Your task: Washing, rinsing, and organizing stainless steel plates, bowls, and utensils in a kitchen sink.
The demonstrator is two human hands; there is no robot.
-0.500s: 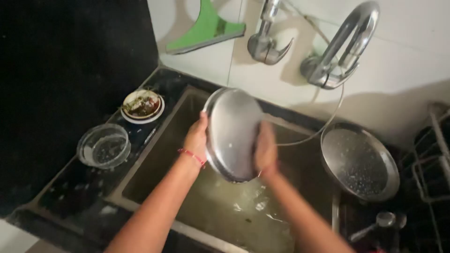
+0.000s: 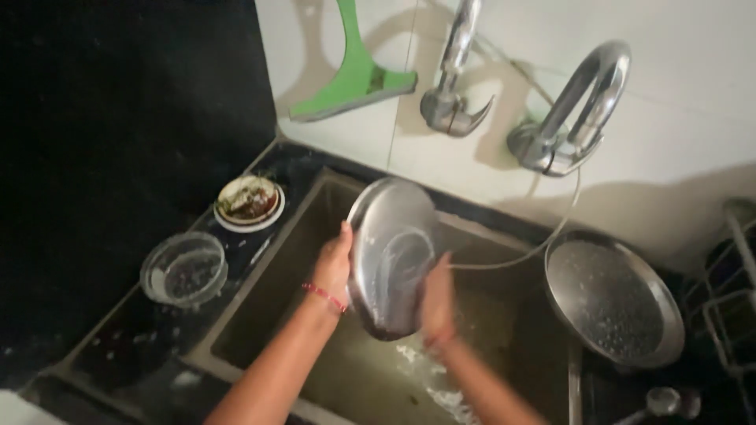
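At frame centre, over the sink (image 2: 260,315), the left hand (image 2: 335,264) gripped the rim of the round steel plate (image 2: 391,264) while the right hand (image 2: 437,299) lay flat against its streaked, soapy face, scrubbing seemingly midway; a wet steel pan (image 2: 610,299) at right and a soiled small bowl (image 2: 249,201) at left waited.

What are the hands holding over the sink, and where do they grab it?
A round steel plate. The left hand grips its left rim, and the right hand presses on its face near the lower right edge.
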